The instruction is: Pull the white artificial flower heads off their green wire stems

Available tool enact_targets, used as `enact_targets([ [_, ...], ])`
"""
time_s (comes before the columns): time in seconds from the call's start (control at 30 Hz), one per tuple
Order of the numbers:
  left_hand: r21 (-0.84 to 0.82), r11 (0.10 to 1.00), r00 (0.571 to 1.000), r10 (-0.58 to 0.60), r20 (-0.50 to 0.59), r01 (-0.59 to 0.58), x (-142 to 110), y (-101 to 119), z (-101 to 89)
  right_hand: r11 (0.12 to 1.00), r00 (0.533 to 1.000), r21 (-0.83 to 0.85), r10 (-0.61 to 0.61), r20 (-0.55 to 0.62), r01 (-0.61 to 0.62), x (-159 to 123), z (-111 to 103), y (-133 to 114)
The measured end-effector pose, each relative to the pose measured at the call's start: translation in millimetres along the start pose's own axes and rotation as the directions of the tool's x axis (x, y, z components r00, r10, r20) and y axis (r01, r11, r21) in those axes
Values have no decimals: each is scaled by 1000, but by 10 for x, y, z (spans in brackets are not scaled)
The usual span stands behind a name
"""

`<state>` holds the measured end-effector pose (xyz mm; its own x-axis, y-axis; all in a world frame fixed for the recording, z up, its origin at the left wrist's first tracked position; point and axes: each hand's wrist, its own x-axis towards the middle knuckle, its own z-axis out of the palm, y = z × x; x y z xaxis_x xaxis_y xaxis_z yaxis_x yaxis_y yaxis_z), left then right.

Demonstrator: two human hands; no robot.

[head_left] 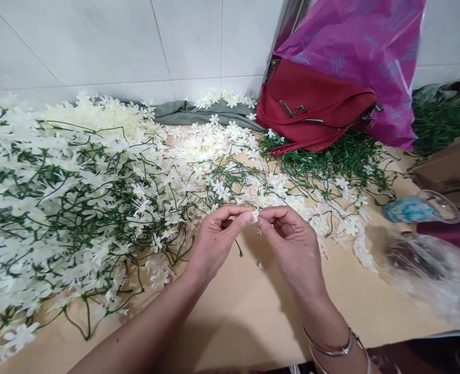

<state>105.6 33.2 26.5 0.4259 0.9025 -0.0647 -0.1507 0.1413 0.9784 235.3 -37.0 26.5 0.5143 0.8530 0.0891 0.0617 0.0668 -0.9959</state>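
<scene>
My left hand (pixel 214 241) and my right hand (pixel 294 244) meet above the beige table (pixel 245 311), fingertips pinched together on a small white artificial flower (pixel 255 214). A thin green stem (pixel 238 248) hangs down from my left fingers. A large heap of white flowers on green stems (pixel 70 197) lies to the left of my hands. Loose white flower heads (pixel 214 140) are piled behind them. Metal bangles (pixel 337 348) circle my right wrist.
A red handbag (pixel 311 111) and a purple plastic bag (pixel 354 47) lean on the tiled wall at the back right, over bare green stems (pixel 342 161). A clear plastic bag (pixel 428 270), a blue-printed glass (pixel 420 208) and a grey cloth (pixel 187 111) also lie here.
</scene>
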Motion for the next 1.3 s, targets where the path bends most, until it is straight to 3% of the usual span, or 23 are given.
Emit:
enact_targets([
  [0.3,29,997,994,-75,82,73,14,6,-55,1000,1000,21,-10,-14,10,-14,61,8],
  [0.5,109,994,996,-3,94,-7,26,44,-92,999,999,3,-32,-13,32,-19,54,-12],
  [0.7,347,913,965,147,216,-216,41,90,-211,971,988,-190,-128,90,143,-18,-20,-7],
  [0.83,294,939,976,134,169,-180,23,72,-186,956,974,-205,-189,123,211,-13,-16,-16],
  [1.0,167,981,991,87,102,-103,-15,35,-112,994,994,-7,-106,38,106,-7,16,-32],
  [1.2,195,969,979,121,162,-152,-4,2,-162,967,991,239,66,114,-92,45,-8,18],
  [1.3,177,972,982,129,137,-152,-6,1,-172,946,986,288,120,115,-148,83,-30,23],
])
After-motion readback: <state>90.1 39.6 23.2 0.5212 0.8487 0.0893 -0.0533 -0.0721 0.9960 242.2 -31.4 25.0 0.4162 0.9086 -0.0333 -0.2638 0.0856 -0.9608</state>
